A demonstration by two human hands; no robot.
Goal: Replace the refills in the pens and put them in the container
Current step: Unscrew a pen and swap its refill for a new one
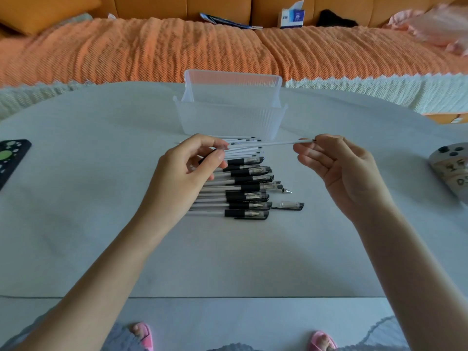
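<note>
The left hand (pixel 187 171) and the right hand (pixel 344 173) are holding one white refill (pixel 268 143) between them, level above the bench (pixel 101 198) and just in front of the container (pixel 230 120). The left fingers (pixel 217 156) are curling together and pinching the refill's left end against the thumb. A short dark part is showing under them, and I cannot tell what it is. The right thumb and forefinger are pinching the refill's dark right end, while the other right fingers (pixel 307 158) are lying loosely apart below it.

The container is standing open at the far middle of the bench, with its clear lid (pixel 233 83) leaning upright behind it. A small heap of refills (pixel 247 151) is lying just before the container, under the held one. Nearer the person, a row of pens (pixel 243 192) is lying side by side, most with black caps pointing right. A loose cap (pixel 291 205) and a small metal tip (pixel 287 191) are lying just right of the row.

A dark patterned slab (pixel 10 158) is resting at the bench's left edge and a grey device (pixel 450 165) at its right edge. Beyond, an orange sofa (pixel 152 49) is carrying a tissue box (pixel 291 17).
</note>
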